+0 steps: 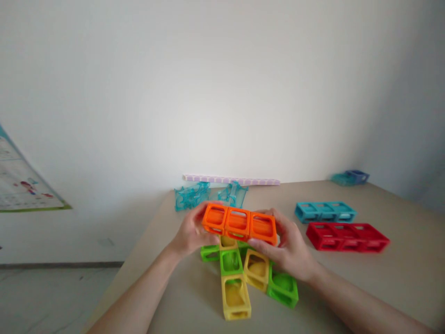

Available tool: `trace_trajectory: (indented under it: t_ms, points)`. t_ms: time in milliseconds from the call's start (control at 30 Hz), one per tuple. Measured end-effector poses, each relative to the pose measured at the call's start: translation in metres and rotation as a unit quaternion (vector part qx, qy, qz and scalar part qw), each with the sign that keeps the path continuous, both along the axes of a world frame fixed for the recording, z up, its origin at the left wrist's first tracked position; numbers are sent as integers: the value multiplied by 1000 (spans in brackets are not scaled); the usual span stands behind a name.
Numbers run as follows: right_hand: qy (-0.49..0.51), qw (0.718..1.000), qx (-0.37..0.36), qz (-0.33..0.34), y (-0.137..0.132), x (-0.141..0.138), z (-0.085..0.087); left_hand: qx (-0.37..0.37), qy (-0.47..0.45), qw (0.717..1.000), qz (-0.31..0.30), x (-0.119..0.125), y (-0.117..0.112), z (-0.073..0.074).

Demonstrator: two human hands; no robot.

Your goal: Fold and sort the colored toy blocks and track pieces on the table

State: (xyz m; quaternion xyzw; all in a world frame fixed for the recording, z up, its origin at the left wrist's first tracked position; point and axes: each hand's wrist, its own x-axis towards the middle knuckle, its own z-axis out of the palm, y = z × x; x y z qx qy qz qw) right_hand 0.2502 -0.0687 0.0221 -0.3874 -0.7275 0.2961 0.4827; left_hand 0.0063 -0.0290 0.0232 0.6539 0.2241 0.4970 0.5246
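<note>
Fingers of our left hand and our right hand grip the two ends of an orange plastic bar of three open square cells. Our left fingers wrap its left end. Our right thumb lies under its right end with the other fingers over the top. We hold the bar level, crosswise to us, over a cluster of green and yellow plastic cell blocks that lies flat on the tabletop. We cannot tell whether the bar touches the cluster's top.

Right of our right hand, near but apart, lies a red plastic bar of three cells, and just behind it a teal plastic bar of three cells. Behind the orange bar sit two clear turquoise plastic pieces, near the far left corner. A pale lilac strip lies along the far edge at the wall. At the far right corner sit two small blue and teal blocks, well apart from everything else.

The tabletop's left edge runs slantwise just beside our left forearm. Bare beige surface lies in front of the red bar and to the right of the cluster.

A plain white wall fills the background. A printed poster hangs at the left, above a grey floor.
</note>
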Motion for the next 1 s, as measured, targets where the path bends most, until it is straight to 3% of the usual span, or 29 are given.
trace_trajectory:
  t_ms: [100,167,667,1000]
  points:
    - [9,1000,-6,1,2,0,-3,42,85,992,81,2,-2,2]
    - [9,1000,-5,3,4,0,-4,54,102,989,95,2,-3,3]
    - [-15,1000,-1,10,4,-1,-5,95,135,982,97,2,-6,3]
    - [-75,993,87,20,3,1,0,157,126,978,54,2,-5,6]
